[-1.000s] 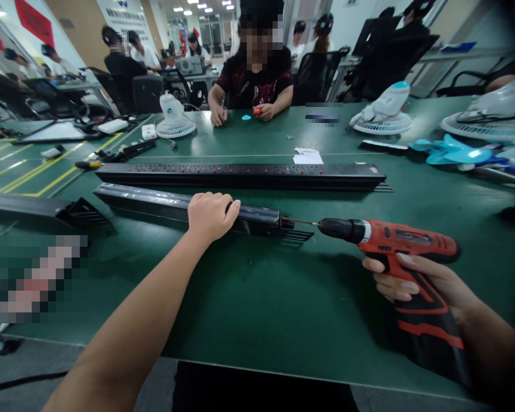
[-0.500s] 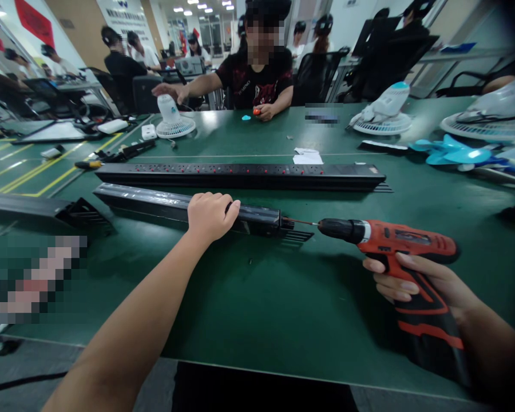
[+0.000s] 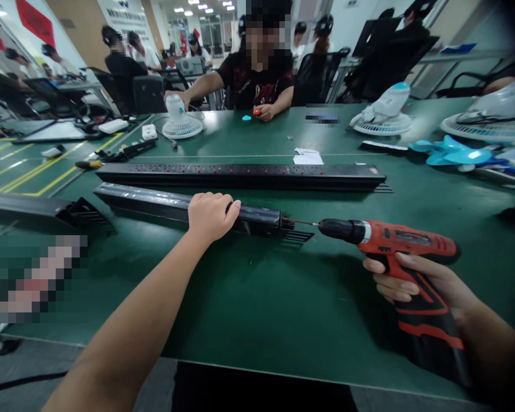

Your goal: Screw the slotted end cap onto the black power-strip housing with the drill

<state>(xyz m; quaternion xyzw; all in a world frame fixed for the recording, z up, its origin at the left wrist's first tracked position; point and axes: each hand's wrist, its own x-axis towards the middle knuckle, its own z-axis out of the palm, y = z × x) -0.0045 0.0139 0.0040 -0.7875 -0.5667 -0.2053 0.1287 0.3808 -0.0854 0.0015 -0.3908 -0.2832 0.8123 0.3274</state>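
Note:
My left hand [image 3: 210, 216] is wrapped over a long black bar [image 3: 163, 201] that lies on the green table. In my right hand [image 3: 416, 280] is a red and black cordless drill [image 3: 407, 237], its fingers closed round the handle. The drill points left, and its long thin bit [image 3: 301, 222] reaches the right end of the bar, where the tip is hidden. Thin black prongs stick out below that end. Behind the bar lies a second black bar with red dots [image 3: 240, 176].
Another black bar [image 3: 26, 210] lies at the left. Across the green table [image 3: 283, 320] a person [image 3: 257, 80] touches a white fan part [image 3: 182, 126]. More fan parts [image 3: 381, 117] and blue blades [image 3: 450, 153] are at the right. A screwdriver [image 3: 88, 165] lies behind left.
The person across the table has shifted the white fan part slightly to the right. My hands, the held bar and the drill look almost unmoved.

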